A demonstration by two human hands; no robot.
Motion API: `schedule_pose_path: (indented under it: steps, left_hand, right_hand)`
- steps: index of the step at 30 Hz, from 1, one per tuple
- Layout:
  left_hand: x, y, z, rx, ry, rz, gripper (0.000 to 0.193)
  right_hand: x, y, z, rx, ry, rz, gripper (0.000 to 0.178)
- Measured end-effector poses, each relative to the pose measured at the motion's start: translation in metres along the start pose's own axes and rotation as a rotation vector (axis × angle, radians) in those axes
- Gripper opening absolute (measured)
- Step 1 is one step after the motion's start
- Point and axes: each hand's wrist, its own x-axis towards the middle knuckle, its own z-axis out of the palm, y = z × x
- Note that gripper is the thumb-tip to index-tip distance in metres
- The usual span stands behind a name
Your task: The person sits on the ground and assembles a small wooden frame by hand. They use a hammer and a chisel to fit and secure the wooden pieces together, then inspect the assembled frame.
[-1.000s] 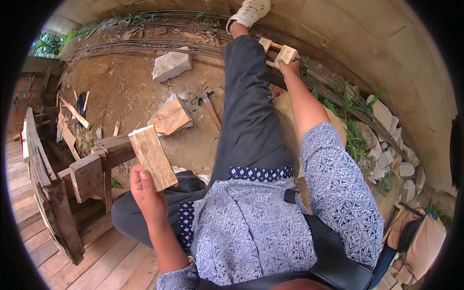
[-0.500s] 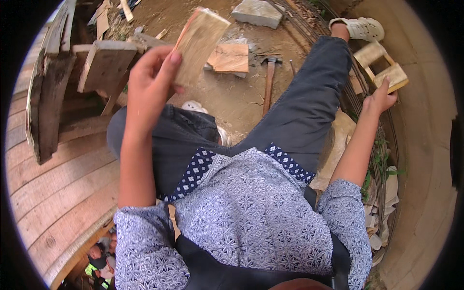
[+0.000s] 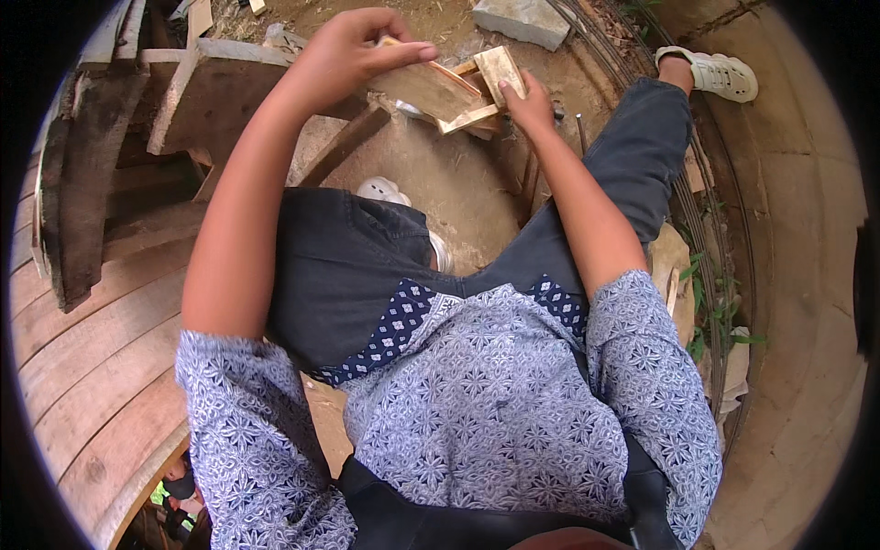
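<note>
My left hand [image 3: 362, 50] grips a thin flat piece of wood [image 3: 423, 90] by its upper edge, thumb along the top. My right hand [image 3: 530, 103] is closed on one end of a small wooden frame [image 3: 498, 71] made of short slats. Both pieces are up beyond my knees, the flat piece overlapping the frame's left side. Whether the two touch I cannot tell. They hide most of the wooden block and stone on the ground behind them.
Upright rough planks [image 3: 215, 101] and a plank surface [image 3: 128, 339] are at my left. A pale stone block [image 3: 522, 20] lies ahead, beside thin metal rods [image 3: 610, 50]. A hammer handle [image 3: 531, 179] shows beside my right forearm. A wall [image 3: 788, 275] curves along the right.
My right hand has brought the wooden frame from the far right to the middle. My left hand has moved forward and right, tilting the flat wood down against or over the frame.
</note>
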Motion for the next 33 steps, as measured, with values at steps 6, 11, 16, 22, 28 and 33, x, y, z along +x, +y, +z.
schedule_pose_path:
  steps: [6,11,16,22,28,33]
  left_hand:
    - [0.061,-0.075,0.061,-0.139,-0.313,-0.109,0.042]
    - [0.098,-0.107,0.127,-0.247,-0.232,-0.206,0.037]
    - [0.086,-0.131,0.147,-0.062,-0.186,-0.229,0.029]
    - [0.076,-0.169,0.162,0.046,-0.058,-0.255,0.026]
    - [0.079,-0.155,0.170,0.017,-0.004,-0.203,0.026]
    - [0.076,-0.164,0.176,-0.095,0.031,-0.226,0.027]
  right_hand:
    - [-0.057,-0.091,-0.054,0.904,-0.484,0.428,0.046]
    - [-0.060,-0.058,-0.036,0.967,-0.390,0.538,0.032]
    - [-0.051,-0.033,-0.020,0.740,-0.159,0.553,0.052]
    - [-0.058,-0.042,-0.011,0.833,-0.177,0.665,0.055]
    - [-0.065,-0.043,-0.003,0.885,-0.118,0.696,0.048]
    - [-0.067,-0.037,0.004,0.861,-0.075,0.627,0.046]
